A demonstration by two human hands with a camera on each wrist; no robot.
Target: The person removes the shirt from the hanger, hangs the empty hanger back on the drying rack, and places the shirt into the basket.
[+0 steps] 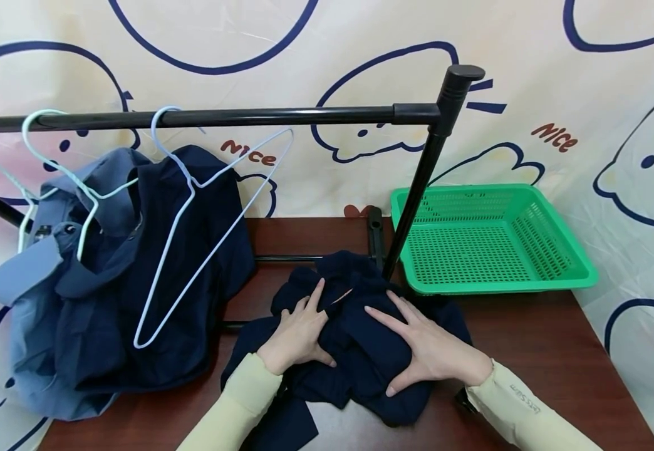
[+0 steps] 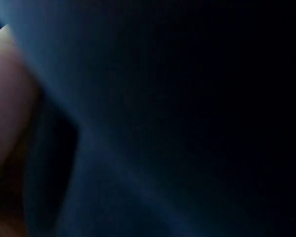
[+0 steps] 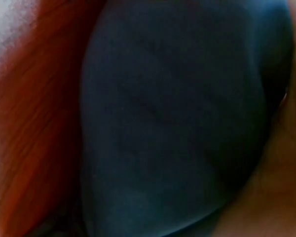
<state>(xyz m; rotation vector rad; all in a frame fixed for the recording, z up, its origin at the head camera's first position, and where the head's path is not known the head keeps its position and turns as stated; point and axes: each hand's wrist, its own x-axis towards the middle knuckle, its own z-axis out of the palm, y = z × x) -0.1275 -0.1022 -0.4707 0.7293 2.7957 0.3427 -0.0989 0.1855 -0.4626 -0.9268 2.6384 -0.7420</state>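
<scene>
A crumpled dark navy garment [image 1: 355, 338] lies in a heap on the brown table, below the black rack. Its kind cannot be told from the folds. On the heap's left part rests my left hand [image 1: 299, 332], fingers spread over the cloth. My right hand [image 1: 425, 341] lies on the right part, its fingers and thumb also spread apart. Dark cloth [image 2: 138, 123] fills most of the left wrist view, too blurred for detail. In the right wrist view, a bulging fold of the navy cloth [image 3: 172, 123] sits beside the hand.
A black rack bar [image 1: 304, 117] crosses above the table. A bare light-blue hanger [image 1: 192, 181] hangs on it, right of a navy shirt [image 1: 192, 269] and a blue shirt [image 1: 28, 338] on green hangers. A green basket [image 1: 577, 275] stands at the right back.
</scene>
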